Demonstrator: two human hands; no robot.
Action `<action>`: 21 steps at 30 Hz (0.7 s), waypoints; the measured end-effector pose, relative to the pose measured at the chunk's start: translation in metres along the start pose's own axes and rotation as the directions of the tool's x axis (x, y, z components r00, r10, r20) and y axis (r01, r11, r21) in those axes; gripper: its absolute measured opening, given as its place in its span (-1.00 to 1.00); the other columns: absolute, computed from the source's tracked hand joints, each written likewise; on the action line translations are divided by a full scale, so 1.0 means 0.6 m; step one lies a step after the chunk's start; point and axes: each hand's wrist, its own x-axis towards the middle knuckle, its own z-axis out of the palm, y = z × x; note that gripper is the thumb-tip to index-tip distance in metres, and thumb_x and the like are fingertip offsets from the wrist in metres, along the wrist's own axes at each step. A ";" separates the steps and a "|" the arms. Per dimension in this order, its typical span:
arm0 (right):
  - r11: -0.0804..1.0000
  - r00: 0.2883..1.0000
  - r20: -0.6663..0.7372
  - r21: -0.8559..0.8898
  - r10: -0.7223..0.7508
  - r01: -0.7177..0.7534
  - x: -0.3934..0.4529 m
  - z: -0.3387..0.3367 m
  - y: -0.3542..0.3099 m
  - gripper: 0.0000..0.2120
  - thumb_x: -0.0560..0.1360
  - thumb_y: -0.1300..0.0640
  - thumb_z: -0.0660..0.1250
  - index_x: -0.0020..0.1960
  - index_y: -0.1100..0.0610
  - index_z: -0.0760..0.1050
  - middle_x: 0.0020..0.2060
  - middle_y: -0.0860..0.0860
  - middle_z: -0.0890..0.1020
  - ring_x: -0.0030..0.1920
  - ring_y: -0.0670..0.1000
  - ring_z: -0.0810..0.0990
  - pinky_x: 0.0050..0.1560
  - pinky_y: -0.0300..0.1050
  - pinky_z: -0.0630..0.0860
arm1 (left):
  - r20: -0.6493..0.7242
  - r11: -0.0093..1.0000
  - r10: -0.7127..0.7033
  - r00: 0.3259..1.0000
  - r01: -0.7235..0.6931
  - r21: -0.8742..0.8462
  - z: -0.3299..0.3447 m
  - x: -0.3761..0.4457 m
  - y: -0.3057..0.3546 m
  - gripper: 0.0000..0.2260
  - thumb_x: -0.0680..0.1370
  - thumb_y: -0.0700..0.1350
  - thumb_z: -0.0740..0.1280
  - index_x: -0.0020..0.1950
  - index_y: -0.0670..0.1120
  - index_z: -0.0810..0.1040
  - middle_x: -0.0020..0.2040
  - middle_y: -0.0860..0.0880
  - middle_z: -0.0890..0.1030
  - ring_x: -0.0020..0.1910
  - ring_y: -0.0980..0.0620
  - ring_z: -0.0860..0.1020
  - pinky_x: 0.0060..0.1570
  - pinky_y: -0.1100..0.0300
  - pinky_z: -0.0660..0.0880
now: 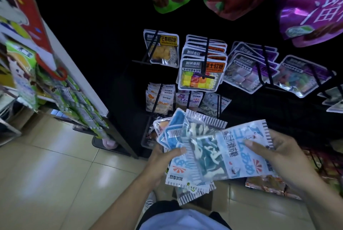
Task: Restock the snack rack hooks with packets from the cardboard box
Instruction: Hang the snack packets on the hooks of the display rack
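Note:
My left hand (163,157) grips a fanned stack of blue-and-white shark gummy packets (178,133), thumb on top. My right hand (274,153) pinches the right side of the top packet (239,153), which lies across the stack. Both hands are low in front of the black snack rack (250,111). Its hooks carry mango gummy packets (163,49), colourful cube gummy packets (202,70), purple packets (246,70) and, lower down, orange packets (159,99) and a few shark packets (213,103). A brown cardboard box (204,202) shows partly on the floor under the packets.
Big green, red and purple pouches (313,3) hang at the top. A white shelf unit (61,73) full of snacks stands on the left. Red packets (267,185) lie low on the right. The floor is beige tile (55,174).

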 end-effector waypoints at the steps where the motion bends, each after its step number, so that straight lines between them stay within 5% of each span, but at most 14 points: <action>1: 0.998 0.999 -0.047 -0.062 0.000 -0.003 0.003 0.004 0.006 -0.80 0.50 0.08 0.47 0.11 0.09 0.64 -0.13 0.04 0.78 -0.17 0.10 0.78 -0.24 -0.02 0.70 | 0.004 1.000 -0.012 1.000 0.012 -0.005 0.001 0.002 -0.002 -0.14 0.16 0.07 0.71 0.40 0.01 0.46 0.16 -0.13 0.74 0.11 -0.22 0.73 0.21 -0.30 0.60; 5: 0.986 0.994 -0.048 -0.126 0.102 -0.107 0.019 0.007 0.040 -0.78 0.53 -0.02 0.43 0.16 -0.02 0.61 -0.11 -0.03 0.78 -0.16 0.04 0.78 -0.13 0.03 0.69 | 0.010 0.996 -0.073 0.997 0.073 -0.048 0.008 0.004 -0.009 -0.33 0.26 0.01 0.67 0.31 -0.08 0.55 0.11 -0.24 0.74 0.08 -0.32 0.72 0.16 -0.30 0.62; 10: 0.971 0.958 0.175 0.031 0.227 -0.236 0.020 -0.007 0.059 -0.47 0.36 0.35 0.56 0.27 0.07 0.55 0.05 0.03 0.76 0.05 0.07 0.75 0.03 -0.06 0.65 | 0.007 0.991 -0.096 0.995 0.097 -0.092 0.001 0.008 -0.015 -0.54 0.39 -0.06 0.61 0.25 -0.10 0.61 0.14 -0.28 0.72 0.11 -0.35 0.70 0.21 -0.33 0.58; 14: 0.968 0.980 0.031 0.154 0.194 -0.197 0.014 -0.021 0.068 -0.56 0.36 0.35 0.52 0.22 0.21 0.59 0.03 0.14 0.75 0.03 0.17 0.75 0.06 0.09 0.65 | -0.013 0.994 -0.079 0.997 0.077 -0.071 -0.012 0.016 -0.016 -0.53 0.38 -0.09 0.57 0.27 -0.11 0.59 0.15 -0.27 0.72 0.11 -0.34 0.70 0.12 -0.25 0.64; 17: 0.953 0.993 -0.049 0.287 0.110 -0.092 0.006 -0.042 0.071 -0.63 0.33 0.28 0.50 0.13 0.28 0.63 0.02 0.20 0.74 -0.05 0.18 0.75 -0.16 -0.05 0.70 | -0.001 0.994 -0.083 0.997 0.083 -0.078 -0.018 0.014 -0.014 -0.54 0.39 -0.13 0.59 0.26 -0.08 0.58 0.13 -0.24 0.74 0.07 -0.30 0.72 0.03 -0.19 0.67; 21: 0.920 0.987 -0.144 0.392 0.065 -0.003 0.011 -0.063 0.079 -0.77 0.40 0.12 0.43 -0.05 0.27 0.64 -0.03 0.13 0.76 -0.03 0.15 0.75 -0.18 -0.02 0.69 | 0.006 0.986 -0.097 0.995 0.097 -0.134 -0.024 0.012 -0.018 -0.60 0.44 -0.10 0.43 0.28 -0.10 0.58 0.07 -0.22 0.75 -0.08 -0.22 0.76 -0.25 -0.02 0.68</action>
